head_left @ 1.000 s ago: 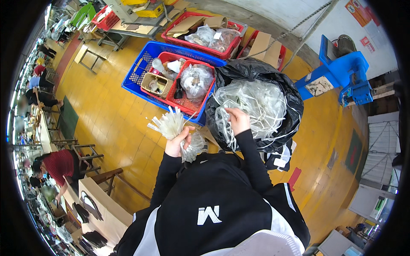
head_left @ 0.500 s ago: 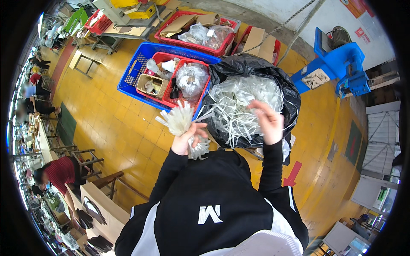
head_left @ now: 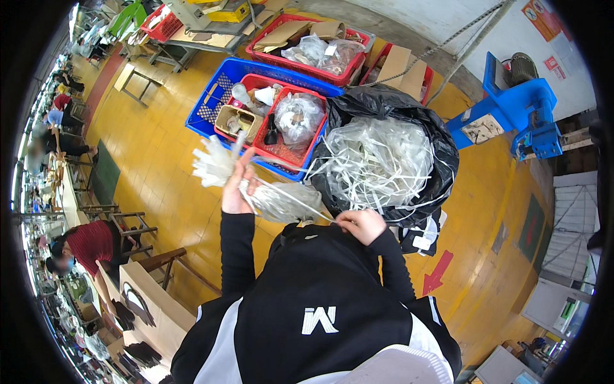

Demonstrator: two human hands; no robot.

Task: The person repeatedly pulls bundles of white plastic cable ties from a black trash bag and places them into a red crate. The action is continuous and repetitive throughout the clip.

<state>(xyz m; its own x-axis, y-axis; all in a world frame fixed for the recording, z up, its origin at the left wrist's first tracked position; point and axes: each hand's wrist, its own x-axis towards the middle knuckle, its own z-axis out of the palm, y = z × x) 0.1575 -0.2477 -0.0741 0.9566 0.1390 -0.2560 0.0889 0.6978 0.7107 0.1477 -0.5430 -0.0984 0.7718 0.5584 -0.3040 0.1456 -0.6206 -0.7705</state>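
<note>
The left hand is closed around a bundle of translucent white plastic strips, held up over the yellow floor just beside the blue plastic crate. The right hand pinches 1 strip at the near rim of the black plastic bag, which is full of loose white strips. The step in hand looks like gathering strips into the bundle; the next move likely calls for drawing this strip free of the tangle and laying it alongside the others.

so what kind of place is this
Likely a factory or workshop floor: a black bag full of clear plastic strips, stacked blue and red crates of parts, and other workers seated along benches.
</note>
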